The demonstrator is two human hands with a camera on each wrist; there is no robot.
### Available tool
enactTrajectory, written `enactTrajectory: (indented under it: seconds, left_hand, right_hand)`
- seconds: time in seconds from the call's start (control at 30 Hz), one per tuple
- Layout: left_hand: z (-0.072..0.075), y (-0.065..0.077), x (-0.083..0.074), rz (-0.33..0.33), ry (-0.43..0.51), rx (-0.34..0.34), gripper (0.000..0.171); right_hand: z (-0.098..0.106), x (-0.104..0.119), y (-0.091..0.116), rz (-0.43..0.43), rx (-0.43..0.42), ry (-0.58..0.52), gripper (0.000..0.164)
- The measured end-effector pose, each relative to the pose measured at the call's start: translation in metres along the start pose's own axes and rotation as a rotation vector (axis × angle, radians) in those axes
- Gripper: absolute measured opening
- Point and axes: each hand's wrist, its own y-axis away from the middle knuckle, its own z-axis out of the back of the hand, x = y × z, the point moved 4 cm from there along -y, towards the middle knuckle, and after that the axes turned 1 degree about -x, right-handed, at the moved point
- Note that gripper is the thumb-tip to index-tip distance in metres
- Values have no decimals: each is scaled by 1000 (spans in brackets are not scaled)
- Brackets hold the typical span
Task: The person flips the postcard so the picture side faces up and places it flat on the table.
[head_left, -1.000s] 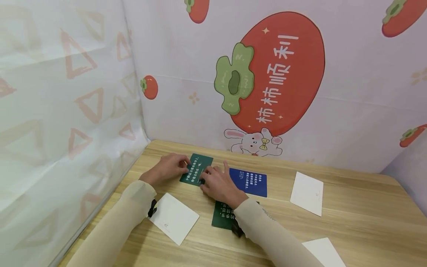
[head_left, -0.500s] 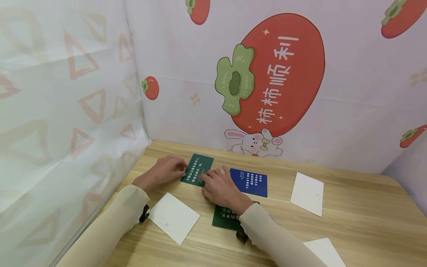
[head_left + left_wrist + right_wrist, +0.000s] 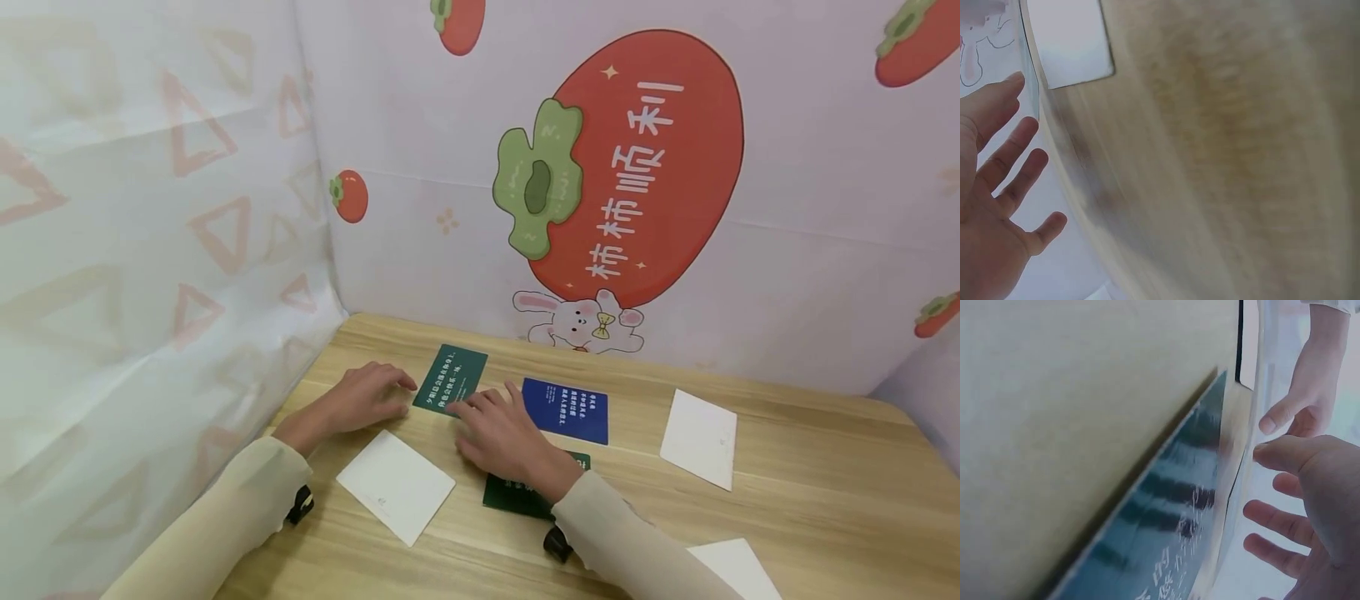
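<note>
1. Teal card [image 3: 447, 383]: flat on the wooden table [image 3: 810, 467], near its back edge, white vertical lettering. Clock below is centred on it, 12 = away from the person, head view.
2. Left hand [image 3: 358, 400]: at 9, fingertips just beside the card's edge. Left wrist view has the fingers spread, grasping nothing.
3. Right hand [image 3: 498, 435]: at 4 to 5, fingertips over the card's near corner; can't tell whether they press on it. Right wrist view has the fingers loose and apart, nothing gripped.
4. Blue card [image 3: 566, 411]: between 3 and 4, beside the right hand, white text.
5. Dark green card [image 3: 516, 498]: at 5, partly hidden by right hand and wrist.
6. White card [image 3: 397, 487]: at 7, turned diagonally. Second white card [image 3: 699, 439]: between 3 and 4, well beyond blue. Third white card [image 3: 738, 567]: at 4, farthest out, cut by frame bottom.
7. Cream sleeves [image 3: 225, 508], black device on each wrist.
8. Backdrop [image 3: 420, 267] at 12: big red persimmon print, rabbit below it.
</note>
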Motion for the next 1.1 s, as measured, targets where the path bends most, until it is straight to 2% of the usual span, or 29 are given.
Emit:
enactTrajectory:
  seconds: [0.27, 0.67, 0.9, 1.1]
  left_hand:
    - [0, 17, 0, -3, -14, -14, 30]
    - [-2, 43, 0, -2, 13, -10, 23]
    - [-1, 58, 2, -31, 77, -27, 19]
    - [2, 67, 2, -36, 111, 10, 25]
  right_hand:
    - [2, 6, 8, 19, 0, -31, 43]
    - [-1, 15, 14, 76, -5, -17, 40]
    - [-3, 17, 19, 93, 42, -88, 41]
    - [-6, 17, 23, 101, 108, -194, 45]
